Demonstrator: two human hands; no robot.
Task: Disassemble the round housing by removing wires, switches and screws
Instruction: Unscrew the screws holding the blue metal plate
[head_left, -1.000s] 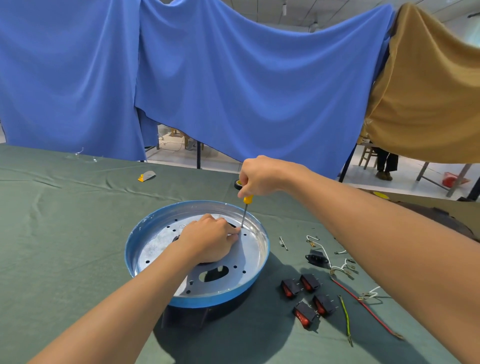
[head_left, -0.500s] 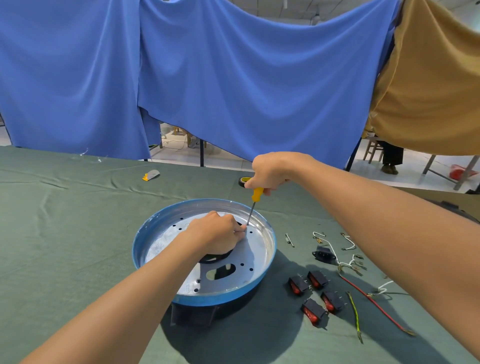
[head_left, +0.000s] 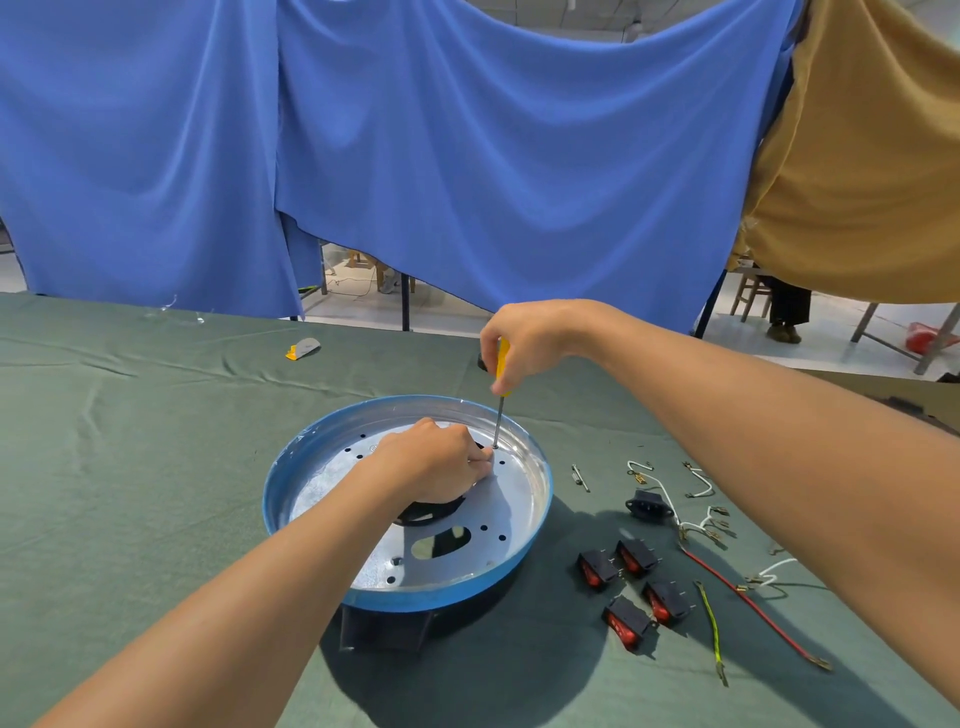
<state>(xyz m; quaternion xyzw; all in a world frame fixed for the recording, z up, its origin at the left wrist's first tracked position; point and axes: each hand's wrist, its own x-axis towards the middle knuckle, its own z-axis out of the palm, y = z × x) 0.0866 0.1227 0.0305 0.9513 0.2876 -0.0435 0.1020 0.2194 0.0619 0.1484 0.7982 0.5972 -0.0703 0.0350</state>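
Note:
The round housing (head_left: 291, 478), blue outside and silver inside with many small holes, sits on the green cloth. My right hand (head_left: 524, 340) grips a yellow-handled screwdriver (head_left: 500, 389) held upright, its tip on a screw in the housing's floor near the far rim. My left hand (head_left: 434, 465) rests inside the housing, fingers curled and pinching at the screw beside the tip; what they pinch is hidden. Several black-and-red switches (head_left: 634, 584), a black socket (head_left: 647, 504) and loose wires (head_left: 748, 605) lie to the right.
Green cloth covers the table (head_left: 130, 493). A small yellow-grey object (head_left: 302, 347) lies at the far left. A dark roll (head_left: 483, 362) sits behind my right hand. Blue and tan drapes hang behind. A dark stand (head_left: 384, 629) props the housing.
My right hand has raised the screwdriver from a slant to nearly upright, more of the yellow handle showing. My left hand stays at the screw. The view shifted slightly.

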